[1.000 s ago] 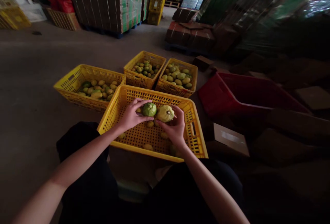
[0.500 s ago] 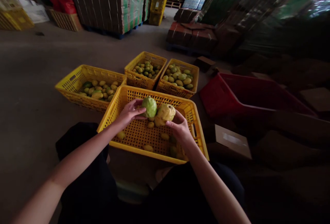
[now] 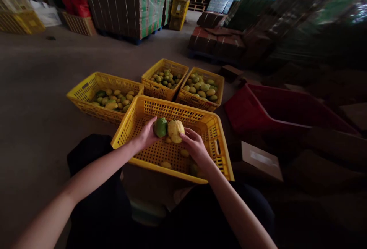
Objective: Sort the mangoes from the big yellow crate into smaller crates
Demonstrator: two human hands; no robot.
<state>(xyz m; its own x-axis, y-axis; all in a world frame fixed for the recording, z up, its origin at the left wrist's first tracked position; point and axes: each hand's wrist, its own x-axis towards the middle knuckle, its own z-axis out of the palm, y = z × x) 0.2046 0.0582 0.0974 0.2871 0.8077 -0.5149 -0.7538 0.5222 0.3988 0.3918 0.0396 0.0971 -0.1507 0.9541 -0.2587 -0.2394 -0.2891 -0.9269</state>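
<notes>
My left hand (image 3: 147, 135) is closed around a dark green rounded fruit (image 3: 161, 127). My right hand (image 3: 196, 144) grips a lumpy pale yellow fruit (image 3: 175, 131), with the thumb on its near side. Both fruits are held side by side, almost touching, above a large yellow plastic crate (image 3: 180, 107) with perforated walls. A few smaller yellow fruits, such as one (image 3: 165, 164) near the front wall, lie on its bottom. My arms and hands hide part of the crate. I cannot tell the exact kind of fruit.
Behind stand three more yellow crates with green and yellow fruits: a left one (image 3: 83, 95), a middle one (image 3: 157, 89) and a right one (image 3: 197, 104). At right are a red bin (image 3: 246, 107) and a cardboard box (image 3: 260, 159). Wrapped pallet stacks (image 3: 120, 8) stand farther back.
The green fruit has turned, showing a darker side. My right hand has brought the yellow fruit a little left and turned it. The whole view has shifted slightly.
</notes>
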